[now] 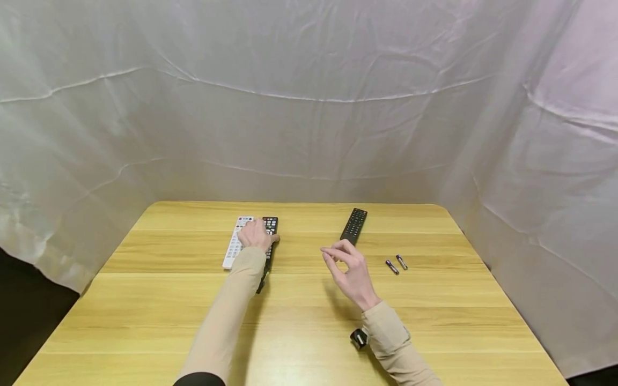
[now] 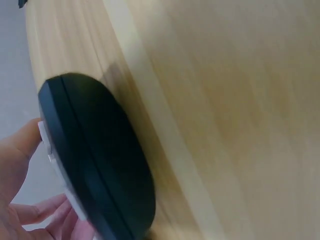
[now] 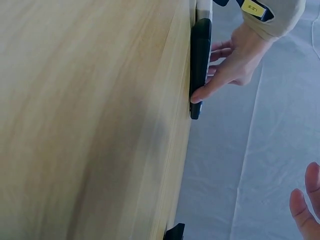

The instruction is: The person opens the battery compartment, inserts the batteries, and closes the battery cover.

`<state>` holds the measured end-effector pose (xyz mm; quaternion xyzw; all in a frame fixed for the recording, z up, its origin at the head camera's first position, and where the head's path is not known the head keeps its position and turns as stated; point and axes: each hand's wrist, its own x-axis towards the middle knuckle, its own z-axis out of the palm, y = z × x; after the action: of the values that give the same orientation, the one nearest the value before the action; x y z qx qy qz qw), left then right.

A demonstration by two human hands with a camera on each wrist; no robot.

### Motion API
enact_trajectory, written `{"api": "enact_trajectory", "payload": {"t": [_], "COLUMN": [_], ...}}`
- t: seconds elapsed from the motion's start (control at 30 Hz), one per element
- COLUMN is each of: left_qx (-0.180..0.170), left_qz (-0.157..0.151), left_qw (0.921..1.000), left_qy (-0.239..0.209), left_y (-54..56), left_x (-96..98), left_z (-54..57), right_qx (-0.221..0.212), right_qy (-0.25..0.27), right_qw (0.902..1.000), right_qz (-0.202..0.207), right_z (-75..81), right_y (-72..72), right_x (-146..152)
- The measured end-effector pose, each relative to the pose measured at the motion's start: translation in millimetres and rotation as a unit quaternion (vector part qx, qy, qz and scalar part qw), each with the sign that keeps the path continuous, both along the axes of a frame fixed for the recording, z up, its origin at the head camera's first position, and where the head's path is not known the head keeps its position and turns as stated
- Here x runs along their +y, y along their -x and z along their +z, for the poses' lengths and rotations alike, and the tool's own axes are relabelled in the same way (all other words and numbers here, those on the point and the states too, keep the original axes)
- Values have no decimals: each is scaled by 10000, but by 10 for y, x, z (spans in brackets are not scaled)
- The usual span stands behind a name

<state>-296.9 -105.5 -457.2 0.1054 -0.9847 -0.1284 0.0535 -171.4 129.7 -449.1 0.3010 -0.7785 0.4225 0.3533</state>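
My left hand grips a black remote control, its thumb at the right edge and its fingers across the other side. In the left wrist view the dark rounded end of this black remote fills the near part. A white remote control lies just left of it, partly covered by the hand. My right hand hovers over the table with nothing in it, thumb and fingers loosely bent. Beyond its fingertips lies another black remote control, its lower end hidden behind the hand.
Two small batteries lie side by side to the right of my right hand. The wooden table is bounded by a pale hanging cloth at the back and sides. A small black device shows at my right wrist.
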Motion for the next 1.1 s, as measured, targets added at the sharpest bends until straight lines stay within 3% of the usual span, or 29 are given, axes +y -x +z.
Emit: {"api": "enact_trajectory", "payload": {"t": [0.23,0.33,0.5,0.73,0.9,1.1], "left_qx": [56,360,684,910,1215,1017], "left_qz": [-471,-692,-926,-1419,-1835,-2224], "left_qw": [9957,9908,9854,9766,9631,9547], "left_qy": [791,1106,1255,1335,1547,1694], "left_y": [-4,-5,13,-16,-48,-94], "left_x": [22,59,189,494,758,1074], "left_z": [53,73,101,129,111,102], "right_qx": [-51,40,337,441,447,430], "right_qy": [99,324,798,1297,1438,1555], "right_qw": [9998,9991,9947,9860,9834,9814], "right_qz": [-146,-268,-560,-951,-1015,-1042], "right_z": [9,19,47,110,124,130], "right_y": [6,24,57,49,52,38], "right_x": [20,39,81,145,163,167]}}
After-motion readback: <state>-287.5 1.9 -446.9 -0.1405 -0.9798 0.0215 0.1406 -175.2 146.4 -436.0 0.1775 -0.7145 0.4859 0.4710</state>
